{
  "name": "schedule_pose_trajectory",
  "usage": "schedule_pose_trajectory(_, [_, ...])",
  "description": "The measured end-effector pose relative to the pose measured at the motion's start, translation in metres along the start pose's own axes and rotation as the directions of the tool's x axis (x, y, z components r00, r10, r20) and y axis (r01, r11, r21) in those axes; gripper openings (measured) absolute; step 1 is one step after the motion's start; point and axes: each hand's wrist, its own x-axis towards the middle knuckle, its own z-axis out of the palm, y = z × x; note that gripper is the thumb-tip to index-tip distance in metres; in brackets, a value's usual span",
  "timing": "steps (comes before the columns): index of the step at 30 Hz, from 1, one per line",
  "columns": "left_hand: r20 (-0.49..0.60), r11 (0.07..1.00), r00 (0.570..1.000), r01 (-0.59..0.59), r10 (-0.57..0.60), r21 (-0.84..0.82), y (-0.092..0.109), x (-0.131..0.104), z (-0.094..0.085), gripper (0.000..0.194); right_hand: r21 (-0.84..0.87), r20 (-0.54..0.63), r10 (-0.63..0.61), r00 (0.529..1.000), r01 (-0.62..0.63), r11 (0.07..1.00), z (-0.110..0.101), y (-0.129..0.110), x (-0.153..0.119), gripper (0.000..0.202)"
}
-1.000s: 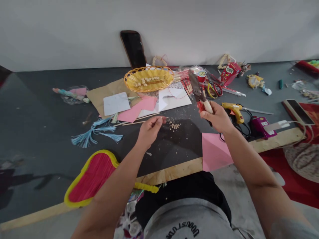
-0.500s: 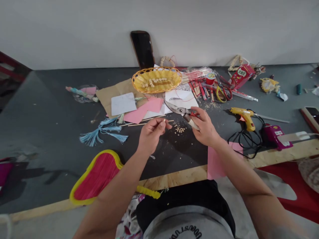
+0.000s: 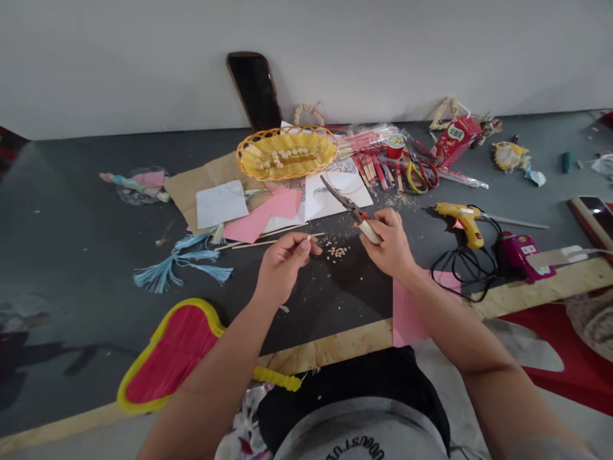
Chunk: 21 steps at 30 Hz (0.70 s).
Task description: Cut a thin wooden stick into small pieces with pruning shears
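My left hand (image 3: 286, 262) is closed in a pinch, with a small pale piece (image 3: 309, 239) showing at the thumb and fingertips; the fingers hide the rest of it. In my right hand (image 3: 390, 243) is a pair of pruning shears (image 3: 353, 209) with pale and red handles, the blades pointing up and to the left. The shears are apart from the left hand. Little cut bits (image 3: 336, 253) lie scattered on the dark table between both hands. Thin wooden sticks (image 3: 258, 243) lie just behind the left hand.
Behind the hands are a yellow basket (image 3: 249, 167) with pale pieces inside, papers, and scissors (image 3: 421, 176). On the right lie a yellow glue gun (image 3: 462, 220) with a black cord and a purple box (image 3: 520, 255). Blue tassels (image 3: 184, 262) and a red-and-yellow fan-like shape (image 3: 177, 351) are left.
The view has shifted slightly to the right. The shears have turned, their blades now pointing more upward and farther from my left hand, which keeps its pinch.
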Motion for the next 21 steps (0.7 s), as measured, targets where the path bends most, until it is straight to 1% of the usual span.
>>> schedule_pose_trajectory(5, [0.006, 1.000, 1.000, 0.004, -0.004, 0.010, 0.000, 0.001, 0.000, 0.029, 0.037, 0.050, -0.008, 0.999, 0.006, 0.999, 0.001, 0.002, -0.001, 0.020])
schedule_pose_trajectory(8, [0.016, 1.000, 1.000, 0.012, -0.012, 0.013, 0.001, 0.001, 0.000, 0.032, 0.085, 0.049, -0.027, 0.998, 0.023, 0.996, 0.002, 0.001, -0.002, 0.023])
schedule_pose_trajectory(12, [0.111, 0.994, 0.990, 0.084, -0.091, 0.068, 0.006, -0.005, 0.005, 0.040, 0.156, 0.014, -0.088, 0.996, 0.085, 0.984, 0.004, -0.004, -0.005, 0.026])
schedule_pose_trajectory(15, [0.197, 0.985, 0.971, 0.112, -0.136, 0.129, 0.011, -0.011, 0.013, 0.045, 0.156, 0.068, -0.191, 0.979, 0.178, 0.971, 0.007, -0.013, -0.009, 0.032])
schedule_pose_trajectory(18, [0.225, 0.975, 0.970, 0.038, -0.089, 0.220, 0.013, -0.015, 0.016, 0.038, 0.218, 0.128, -0.307, 0.943, 0.275, 0.936, 0.008, -0.022, -0.013, 0.042])
schedule_pose_trajectory(21, [0.196, 0.935, 0.981, -0.053, -0.017, 0.349, 0.011, -0.015, 0.013, 0.037, 0.285, 0.145, -0.374, 0.916, 0.323, 0.903, 0.008, -0.026, -0.014, 0.046])
